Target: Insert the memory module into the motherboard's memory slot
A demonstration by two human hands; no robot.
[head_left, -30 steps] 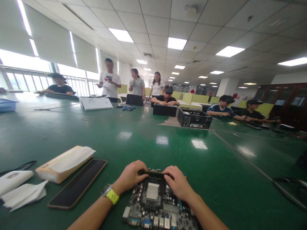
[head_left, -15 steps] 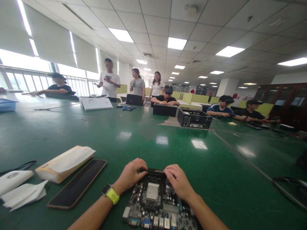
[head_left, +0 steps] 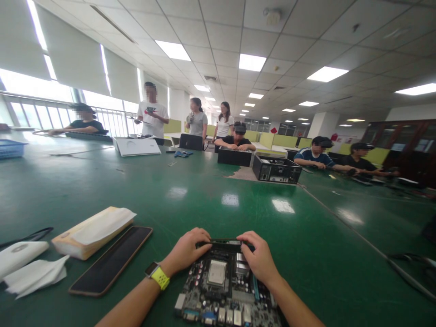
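A motherboard [head_left: 229,297] lies flat on the green table in front of me, with the bare metal-topped processor [head_left: 217,272] in its socket. Along its far edge, a thin dark strip that looks like a memory module [head_left: 225,243] spans the gap between my hands. My left hand [head_left: 191,249], with a watch on a yellow strap at its wrist, pinches the strip's left end between thumb and fingers. At the other end, my right hand [head_left: 258,255] pinches it the same way. The fingertips partly cover both ends, and I cannot tell whether the strip sits in a slot.
Left of the board lie a dark phone [head_left: 111,261], a tissue pack [head_left: 93,232], a crumpled tissue [head_left: 36,276] and a white device [head_left: 21,258]. Two computer cases [head_left: 276,169] stand across the table [head_left: 190,200]. Several people sit or stand around its far side.
My right hand has shifted slightly right and its fingers have moved along the strip, baring more of it. The left hand stays nearly in place. The board has not moved.
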